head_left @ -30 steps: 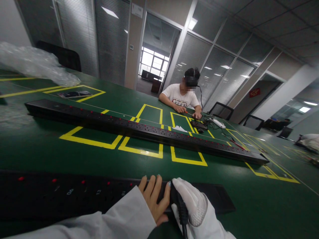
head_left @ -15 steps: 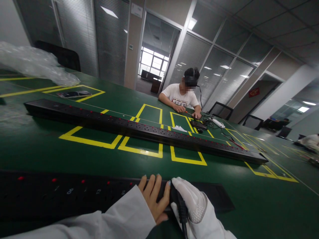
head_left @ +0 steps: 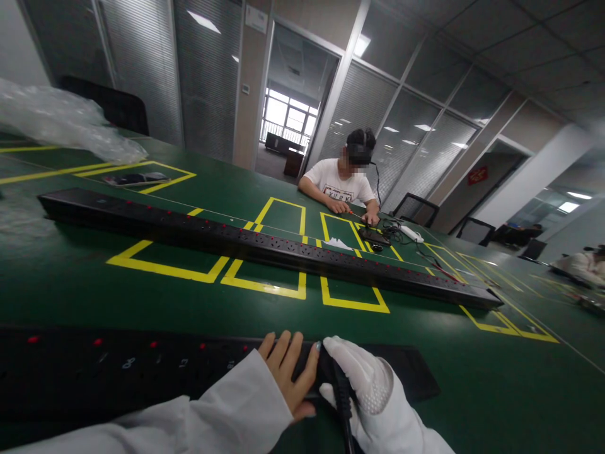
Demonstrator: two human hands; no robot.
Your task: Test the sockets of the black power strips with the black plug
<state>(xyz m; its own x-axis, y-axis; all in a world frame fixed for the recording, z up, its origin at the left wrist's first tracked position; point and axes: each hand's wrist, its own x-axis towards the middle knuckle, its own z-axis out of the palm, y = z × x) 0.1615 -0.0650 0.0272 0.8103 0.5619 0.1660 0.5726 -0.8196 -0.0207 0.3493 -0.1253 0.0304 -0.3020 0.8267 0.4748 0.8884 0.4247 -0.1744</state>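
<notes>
A long black power strip point(head_left: 118, 372) with red switches lies along the near edge of the green table point(head_left: 425, 328). My bare left hand point(head_left: 290, 375) rests on top of it, fingers laid flat and close together, pressing it down. Right beside it, my white-gloved right hand point(head_left: 368, 391) is closed round a black plug point(head_left: 331, 372) whose cable point(head_left: 347, 429) runs down towards me; the plug sits at the strip's face. The two hands touch each other.
A second long black power strip point(head_left: 265, 246) lies across the table's middle over yellow tape boxes point(head_left: 265, 287). A person in a white shirt point(head_left: 343, 186) sits at the far side with cables and a device. Crumpled clear plastic point(head_left: 66, 123) and a phone point(head_left: 135, 179) lie far left.
The view has drifted slightly, so everything sits a little lower and to the left. My hands keep the same hold on the strip and plug.
</notes>
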